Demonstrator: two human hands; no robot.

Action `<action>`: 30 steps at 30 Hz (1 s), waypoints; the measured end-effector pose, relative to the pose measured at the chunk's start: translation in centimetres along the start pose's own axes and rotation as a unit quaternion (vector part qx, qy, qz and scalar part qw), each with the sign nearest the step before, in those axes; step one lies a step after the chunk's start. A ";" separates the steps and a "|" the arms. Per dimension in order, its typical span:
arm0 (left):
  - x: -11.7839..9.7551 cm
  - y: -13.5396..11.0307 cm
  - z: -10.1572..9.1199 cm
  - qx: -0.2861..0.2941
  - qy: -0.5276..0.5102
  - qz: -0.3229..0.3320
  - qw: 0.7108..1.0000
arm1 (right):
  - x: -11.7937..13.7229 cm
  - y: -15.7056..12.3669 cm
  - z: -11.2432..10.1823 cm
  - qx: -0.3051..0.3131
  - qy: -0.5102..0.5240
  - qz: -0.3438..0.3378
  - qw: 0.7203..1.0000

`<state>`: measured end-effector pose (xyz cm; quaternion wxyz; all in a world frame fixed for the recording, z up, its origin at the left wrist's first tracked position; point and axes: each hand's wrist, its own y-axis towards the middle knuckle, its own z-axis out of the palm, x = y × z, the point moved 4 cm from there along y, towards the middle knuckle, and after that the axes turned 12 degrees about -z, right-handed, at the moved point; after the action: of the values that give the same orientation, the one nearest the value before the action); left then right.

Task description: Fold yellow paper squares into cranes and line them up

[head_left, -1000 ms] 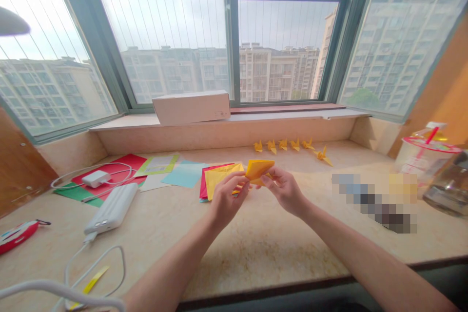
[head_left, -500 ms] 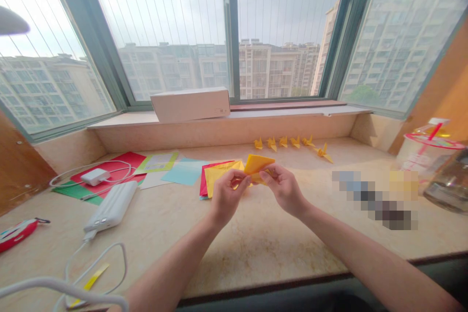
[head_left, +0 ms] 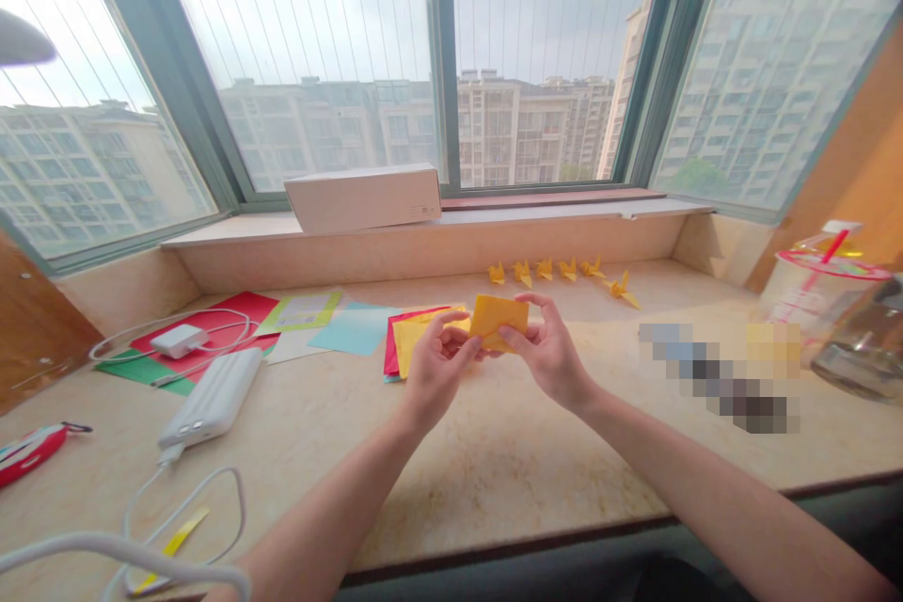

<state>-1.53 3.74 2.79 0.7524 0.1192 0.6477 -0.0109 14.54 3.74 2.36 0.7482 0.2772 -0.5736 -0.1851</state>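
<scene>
A folded yellow piece of origami paper (head_left: 502,315), roughly square, is held up between both hands above the counter. My left hand (head_left: 438,365) pinches its lower left corner, thumb in front. My right hand (head_left: 554,356) grips the right side, with the thumb flat on the front face and the index finger near the upper right corner. Behind my left hand lies a stack of yellow sheets (head_left: 413,343) over a red sheet (head_left: 390,357). Several folded yellow paper cranes (head_left: 522,275) stand in a row near the back wall.
To the left are a white power bank (head_left: 212,397) with cables, a white charger (head_left: 179,340), a light blue sheet (head_left: 356,329) and a red sheet (head_left: 246,308). A white box (head_left: 363,199) rests on the sill. A lidded drink cup (head_left: 804,296) stands at right.
The yellow paper has turned from an angled shape to a flatter square facing me. My right thumb now presses on its front, and the fingers of both hands have shifted.
</scene>
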 end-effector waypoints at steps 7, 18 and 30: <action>0.2 -0.1 0.5 0.017 0.079 -0.019 0.997 | 0.1 -0.3 0.2 0.030 -0.009 0.011 0.999; 1.2 0.6 -0.1 0.031 -0.002 -0.040 0.999 | 0.7 0.6 -1.7 0.074 -0.195 -0.038 0.977; 0.7 -0.6 0.8 0.079 0.059 -0.058 0.993 | 0.3 0.8 -1.9 0.072 -0.149 0.020 0.986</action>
<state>-0.77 3.15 2.10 0.6993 0.1407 0.6940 -0.0982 16.41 4.52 2.74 0.6362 0.2879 -0.6958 -0.1679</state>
